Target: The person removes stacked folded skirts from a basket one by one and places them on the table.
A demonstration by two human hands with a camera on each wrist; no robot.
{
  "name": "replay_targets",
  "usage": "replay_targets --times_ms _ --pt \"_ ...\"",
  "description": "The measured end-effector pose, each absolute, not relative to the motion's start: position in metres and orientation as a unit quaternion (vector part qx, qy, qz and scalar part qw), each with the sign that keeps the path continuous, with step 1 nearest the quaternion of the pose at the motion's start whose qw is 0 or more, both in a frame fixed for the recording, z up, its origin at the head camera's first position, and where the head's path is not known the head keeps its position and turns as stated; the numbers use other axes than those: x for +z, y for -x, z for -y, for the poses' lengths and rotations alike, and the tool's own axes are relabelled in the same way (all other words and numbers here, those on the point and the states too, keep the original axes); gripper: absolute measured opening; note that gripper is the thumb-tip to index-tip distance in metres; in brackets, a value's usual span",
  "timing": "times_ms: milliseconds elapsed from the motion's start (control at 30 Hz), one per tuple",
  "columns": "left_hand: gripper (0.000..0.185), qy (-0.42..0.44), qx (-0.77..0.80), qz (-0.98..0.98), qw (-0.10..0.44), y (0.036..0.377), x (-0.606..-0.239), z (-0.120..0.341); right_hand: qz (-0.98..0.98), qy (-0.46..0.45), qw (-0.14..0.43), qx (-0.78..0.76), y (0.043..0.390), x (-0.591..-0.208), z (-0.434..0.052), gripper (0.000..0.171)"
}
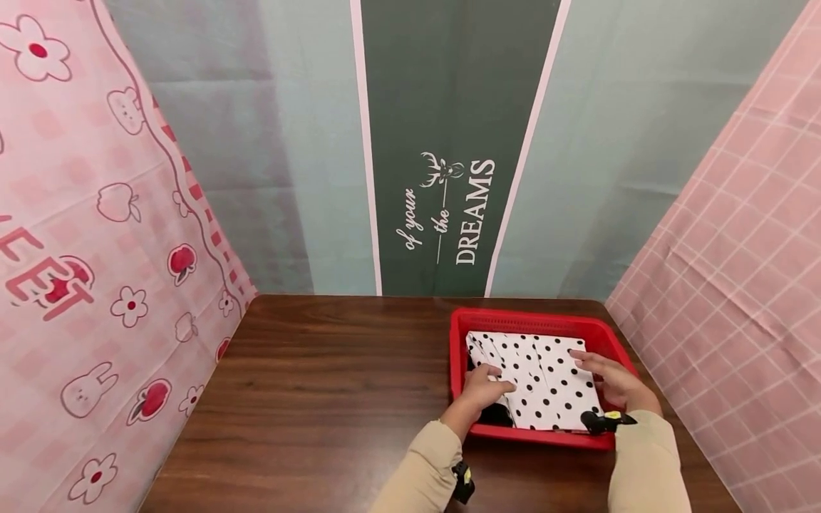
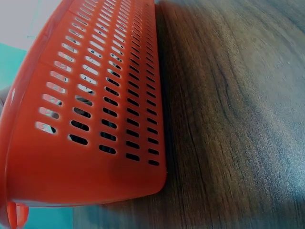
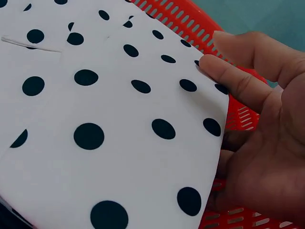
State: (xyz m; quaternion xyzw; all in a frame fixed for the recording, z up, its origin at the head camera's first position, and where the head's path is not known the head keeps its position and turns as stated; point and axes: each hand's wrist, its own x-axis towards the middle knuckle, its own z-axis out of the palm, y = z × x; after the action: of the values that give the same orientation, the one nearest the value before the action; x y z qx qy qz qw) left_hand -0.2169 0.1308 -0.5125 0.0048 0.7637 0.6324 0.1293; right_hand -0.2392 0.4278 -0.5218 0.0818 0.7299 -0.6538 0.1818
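A folded polka-dot cloth (image 1: 545,381) lies in the red basket (image 1: 529,322) at the lower right of the desk (image 1: 333,385), its long axis running from the near rim toward the upper left. The left hand (image 1: 485,386) presses its left edge with loosely bent fingers. The right hand (image 1: 611,381) rests flat, fingers straight, against its right edge.

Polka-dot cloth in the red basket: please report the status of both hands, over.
Left hand open, flat on polka-dot cloth. Right hand open, fingers along cloth's right edge. Cloth folded inside red basket on wooden table. Nothing in the way.
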Motion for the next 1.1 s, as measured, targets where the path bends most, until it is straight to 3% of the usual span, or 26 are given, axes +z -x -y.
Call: replay_targets --times_ms 100,233,467,700,933,1100 --pt "0.037 -0.005 0.631 -0.767 0.112 0.2169 -0.5125 -0.1322 -0.714 -0.073 0.195 -0.668 0.2379 -0.5215 -0.4323 0.033" --pt "0.046 -0.007 0.64 -0.761 0.103 0.2174 -0.5152 -0.1323 -0.687 -0.049 0.229 -0.688 0.235 -0.522 -0.436 0.032" --pt "0.041 -0.031 0.672 -0.731 0.114 0.2188 -0.5186 -0.1309 -0.664 -0.027 0.237 -0.708 0.2327 -0.5228 -0.4369 0.036" --pt "0.043 -0.022 0.639 -0.767 0.052 0.2186 -0.5202 -0.1322 -0.654 -0.02 0.232 -0.719 0.2313 -0.5251 -0.4361 0.042" --pt "0.038 -0.028 0.666 -0.741 0.075 0.2181 -0.5185 -0.1295 -0.657 -0.014 0.262 -0.707 0.2318 -0.5255 -0.4343 0.046" --pt "0.05 -0.018 0.666 -0.743 0.071 0.2203 -0.5176 -0.131 -0.682 -0.038 0.247 -0.687 0.2331 -0.524 -0.4342 0.039"
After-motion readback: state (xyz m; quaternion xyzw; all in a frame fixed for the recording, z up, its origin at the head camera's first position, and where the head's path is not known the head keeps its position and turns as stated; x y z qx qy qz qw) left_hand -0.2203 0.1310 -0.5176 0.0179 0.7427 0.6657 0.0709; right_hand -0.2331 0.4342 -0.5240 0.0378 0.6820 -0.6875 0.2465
